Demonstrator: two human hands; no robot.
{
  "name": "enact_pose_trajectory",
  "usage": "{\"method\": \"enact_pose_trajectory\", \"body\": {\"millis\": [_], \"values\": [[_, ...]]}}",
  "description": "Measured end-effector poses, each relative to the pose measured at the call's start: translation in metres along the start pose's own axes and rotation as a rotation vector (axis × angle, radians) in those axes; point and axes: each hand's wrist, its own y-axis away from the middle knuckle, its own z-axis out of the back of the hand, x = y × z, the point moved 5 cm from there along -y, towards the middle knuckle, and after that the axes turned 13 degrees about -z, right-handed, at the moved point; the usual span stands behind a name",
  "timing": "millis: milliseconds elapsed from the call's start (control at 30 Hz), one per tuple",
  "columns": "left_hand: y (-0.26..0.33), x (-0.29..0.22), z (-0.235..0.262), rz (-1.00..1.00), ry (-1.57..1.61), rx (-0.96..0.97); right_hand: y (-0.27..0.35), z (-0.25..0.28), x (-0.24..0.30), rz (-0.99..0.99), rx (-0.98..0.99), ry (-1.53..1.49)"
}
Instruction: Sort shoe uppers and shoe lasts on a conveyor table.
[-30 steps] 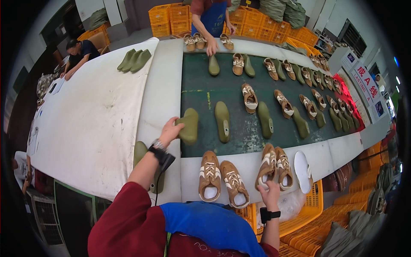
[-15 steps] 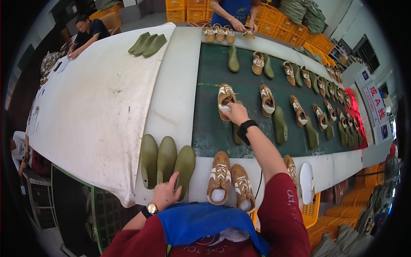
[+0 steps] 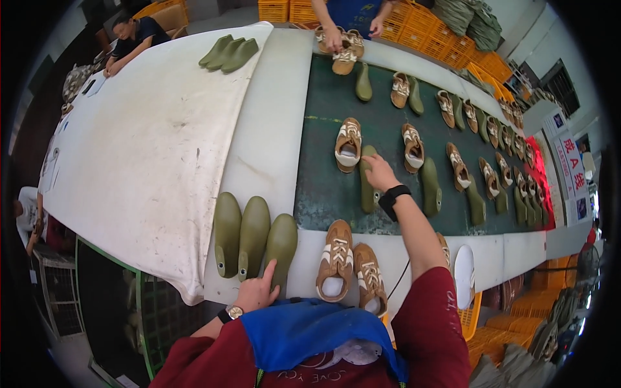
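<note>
Head view: right hand grips a green last mid-belt; left hand rests spread on the rightmost last at the table edge.

Far shoes too small to tell apart (right hand covering a green last)

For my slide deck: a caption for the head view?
Right hand on a green shoe last on the belt; left hand touching another last.

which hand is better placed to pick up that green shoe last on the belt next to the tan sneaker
The right hand, probably: it already rests on the green last beside the tan sneaker. The left hand sits back at the three lasts near the table edge.
</note>
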Motion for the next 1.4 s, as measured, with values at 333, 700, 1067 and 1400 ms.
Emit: {"method": "enact_pose_trajectory", "body": {"millis": [333, 700, 1067, 1400], "values": [[-0.014, -0.002, -0.005, -0.063, 0.011, -0.044, 0.260, 0.037, -0.032, -0.004, 0.765, 0.014], [-0.030, -0.016, 0.009, -0.085, -0.315, 0.057, 0.342, -0.022, -0.032, -0.273, -0.025, -0.115], [-0.064, -0.179, 0.067, -0.816, 0.022, -0.385, 0.353, 0.050, 0.051, -0.163, -0.496, -0.509], [-0.071, -0.164, 0.051, -0.777, 0.171, -0.305, 0.358, 0.050, 0.064, -0.205, -0.533, -0.913]]}}
